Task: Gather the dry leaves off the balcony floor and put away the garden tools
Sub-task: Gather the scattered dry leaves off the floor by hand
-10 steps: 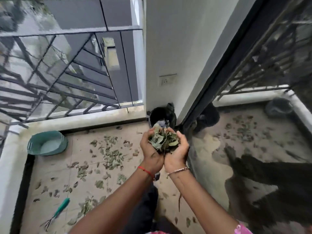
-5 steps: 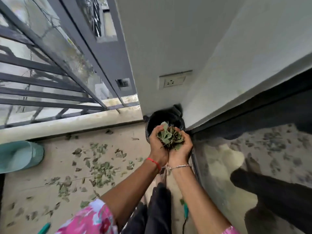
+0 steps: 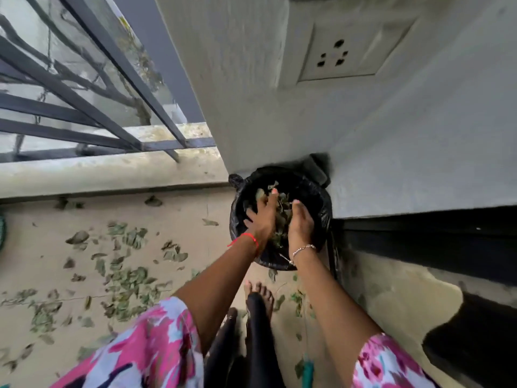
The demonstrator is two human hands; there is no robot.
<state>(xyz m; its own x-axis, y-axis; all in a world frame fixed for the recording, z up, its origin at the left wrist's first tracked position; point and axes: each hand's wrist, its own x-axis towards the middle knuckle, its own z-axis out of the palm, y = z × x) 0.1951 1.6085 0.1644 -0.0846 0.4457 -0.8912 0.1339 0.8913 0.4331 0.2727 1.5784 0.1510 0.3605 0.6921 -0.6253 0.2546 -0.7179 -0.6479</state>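
Observation:
A bin lined with a black bag (image 3: 323,211) stands in the corner against the wall. Both my hands are inside its mouth. My left hand (image 3: 263,217), with a red thread at the wrist, has its fingers spread. My right hand (image 3: 300,222), with a silver bracelet, is cupped beside it. A clump of dry leaves (image 3: 282,217) sits loosely between the parted palms and spills down into the bag. More dry leaves (image 3: 126,278) are scattered over the beige floor to the left. A teal tool handle (image 3: 307,372) lies on the floor near the bottom edge.
A wall with a socket (image 3: 344,54) rises right behind the bin. A metal railing (image 3: 84,107) on a low ledge runs along the left. The dark-framed glass door (image 3: 419,233) is on the right. My bare foot (image 3: 258,295) stands just before the bin. A teal basin edge (image 3: 2,231) shows far left.
I stepped close to the corner and lowered the handful of leaves into the bin. My hands, pressed together around the leaves before, have parted and the leaves are falling.

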